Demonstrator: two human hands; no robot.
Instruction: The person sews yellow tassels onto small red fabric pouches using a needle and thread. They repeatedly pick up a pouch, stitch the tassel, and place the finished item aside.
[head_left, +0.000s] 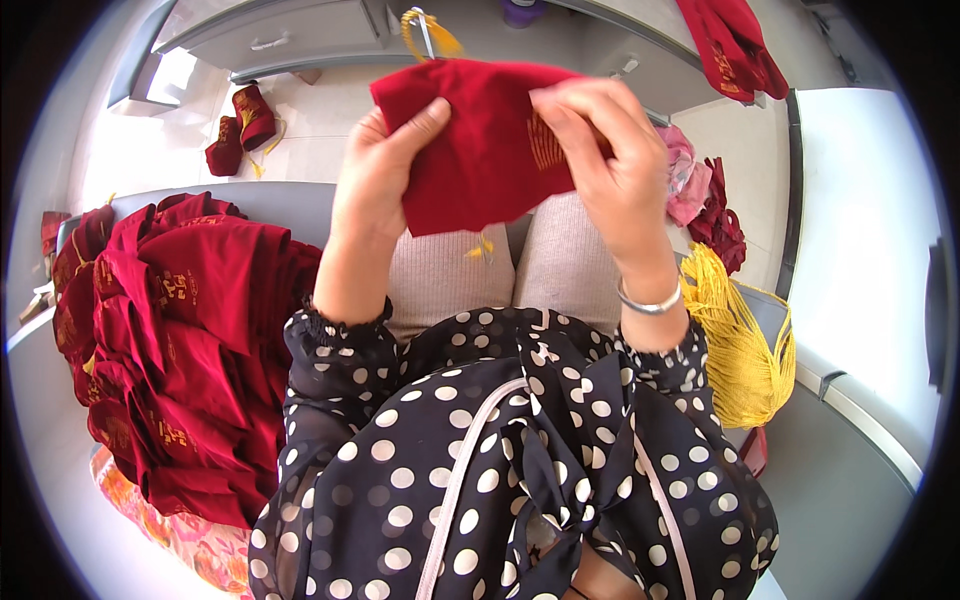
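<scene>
A red fabric pouch (480, 150) with gold printing is stretched between my two hands above my lap. My left hand (382, 165) grips its left side, thumb on top. My right hand (607, 142) pinches the upper right part near the gold print, with the fingertips slightly blurred. Just beyond the pouch, a yellow cord with a tassel (442, 37) hangs around a thin metal rod. Below the pouch's lower edge a small yellow tassel end (481, 249) shows. Beside my right forearm lies a thick bundle of yellow cords (739, 345).
A large pile of red printed pouches (195, 315) lies on my left, over a floral cloth (180, 540). Two filled red pouches (240, 131) are on the floor. Pink fabric (684, 176) and dark red strips (720, 225) lie at right. Grey drawers (292, 30) stand ahead.
</scene>
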